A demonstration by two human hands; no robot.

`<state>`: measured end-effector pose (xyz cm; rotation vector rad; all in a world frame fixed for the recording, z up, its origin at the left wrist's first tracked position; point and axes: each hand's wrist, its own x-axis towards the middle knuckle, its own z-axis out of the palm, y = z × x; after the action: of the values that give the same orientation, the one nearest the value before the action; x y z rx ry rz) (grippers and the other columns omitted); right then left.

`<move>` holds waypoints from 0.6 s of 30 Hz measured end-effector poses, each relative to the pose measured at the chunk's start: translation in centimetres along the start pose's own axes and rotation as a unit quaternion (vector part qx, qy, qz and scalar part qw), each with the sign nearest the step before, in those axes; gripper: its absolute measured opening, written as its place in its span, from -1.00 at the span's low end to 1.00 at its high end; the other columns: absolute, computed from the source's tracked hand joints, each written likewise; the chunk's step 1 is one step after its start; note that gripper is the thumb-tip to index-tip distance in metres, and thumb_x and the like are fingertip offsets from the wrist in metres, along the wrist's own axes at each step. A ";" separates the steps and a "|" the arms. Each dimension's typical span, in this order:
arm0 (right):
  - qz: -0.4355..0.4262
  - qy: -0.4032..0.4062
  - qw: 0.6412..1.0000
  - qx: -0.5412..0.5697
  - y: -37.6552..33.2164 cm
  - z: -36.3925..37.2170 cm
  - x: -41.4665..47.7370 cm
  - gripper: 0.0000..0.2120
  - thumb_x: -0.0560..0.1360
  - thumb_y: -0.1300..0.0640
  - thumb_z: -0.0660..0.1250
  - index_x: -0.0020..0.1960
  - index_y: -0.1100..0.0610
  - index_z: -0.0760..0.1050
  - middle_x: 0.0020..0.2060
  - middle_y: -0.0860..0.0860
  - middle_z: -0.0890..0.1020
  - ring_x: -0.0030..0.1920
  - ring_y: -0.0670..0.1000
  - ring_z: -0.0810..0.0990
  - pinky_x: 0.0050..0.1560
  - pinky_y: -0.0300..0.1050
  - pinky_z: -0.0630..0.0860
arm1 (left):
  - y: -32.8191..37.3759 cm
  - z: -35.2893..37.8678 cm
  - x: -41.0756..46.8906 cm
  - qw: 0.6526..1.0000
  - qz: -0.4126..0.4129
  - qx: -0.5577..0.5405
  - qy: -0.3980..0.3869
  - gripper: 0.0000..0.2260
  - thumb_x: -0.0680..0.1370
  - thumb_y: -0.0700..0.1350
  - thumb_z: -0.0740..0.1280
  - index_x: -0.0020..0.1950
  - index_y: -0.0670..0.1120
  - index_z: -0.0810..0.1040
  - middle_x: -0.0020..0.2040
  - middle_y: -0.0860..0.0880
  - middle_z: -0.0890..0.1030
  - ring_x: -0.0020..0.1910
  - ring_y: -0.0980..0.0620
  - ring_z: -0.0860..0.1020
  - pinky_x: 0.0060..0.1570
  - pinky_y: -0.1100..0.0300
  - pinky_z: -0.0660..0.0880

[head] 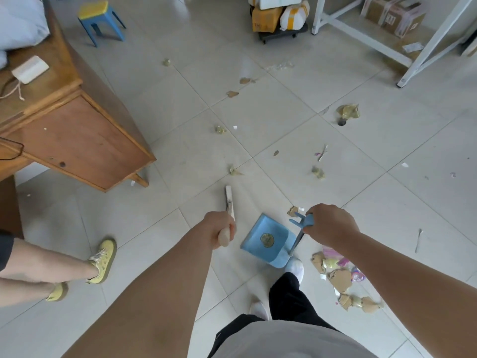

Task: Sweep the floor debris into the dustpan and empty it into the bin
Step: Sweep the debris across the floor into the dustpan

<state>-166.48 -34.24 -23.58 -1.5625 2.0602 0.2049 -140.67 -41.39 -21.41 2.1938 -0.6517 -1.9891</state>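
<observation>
My left hand [222,229] grips the pale wooden handle of a broom [229,200], seen almost end-on; its head is hidden. My right hand [329,226] holds the blue grip of a long-handled blue dustpan [265,240], which hangs just above the tiled floor in front of my feet. A heap of torn cardboard and wrappers [340,279] lies on the floor below my right forearm. More scraps are scattered ahead: a crumpled yellowish wrapper [348,112], cardboard bits [232,93] and small pieces [318,172]. No bin is in view.
A wooden desk [77,133] stands at the left. Another person's legs in yellow shoes [103,259] are at the lower left. A blue-and-yellow stool [99,18], a trolley with parcels [280,19] and a white metal shelf [407,47] stand at the back.
</observation>
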 end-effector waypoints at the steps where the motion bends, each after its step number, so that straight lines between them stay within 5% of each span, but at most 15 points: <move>1: 0.000 0.001 1.000 -0.001 0.1 -0.7 0.9 -0.83 0.42 -0.03 0.33 -0.03 -0.06 0.62 -0.15 -0.13 0.62 -0.14 0.00 0.58 -0.33 -0.23 0.32 | 1.3 0.6 0.2 1.000 -0.004 0.001 -0.010 -0.87 0.44 -0.37 0.25 -0.29 -0.29 0.53 -0.41 -0.13 0.53 -0.54 0.06 0.40 -0.38 0.27 0.37; 6: -0.007 -0.004 1.000 -0.010 -0.3 -4.0 4.7 -0.87 0.45 0.00 0.36 -0.04 0.00 0.60 -0.16 -0.04 0.63 -0.15 0.05 0.59 -0.29 -0.20 0.37 | 6.4 1.6 1.3 0.998 -0.024 -0.043 -0.033 -0.89 0.59 -0.29 0.20 -0.13 -0.25 0.43 -0.30 -0.10 0.46 -0.67 0.16 0.39 -0.63 0.43 0.37; 18: -0.033 0.019 0.998 -0.039 -6.4 -7.4 12.7 -0.84 0.44 0.03 0.32 -0.01 0.03 0.58 -0.12 -0.03 0.62 -0.07 0.07 0.61 -0.19 -0.18 0.44 | 14.1 -7.8 5.4 0.996 0.045 -0.025 0.078 -0.79 0.56 -0.35 0.18 -0.28 -0.21 0.37 -0.44 -0.10 0.40 -0.55 0.08 0.35 -0.61 0.41 0.32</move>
<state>-165.26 -50.19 -22.48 -1.6917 2.0483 0.2361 -136.21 -57.71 -20.27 2.2203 -0.6605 -1.7506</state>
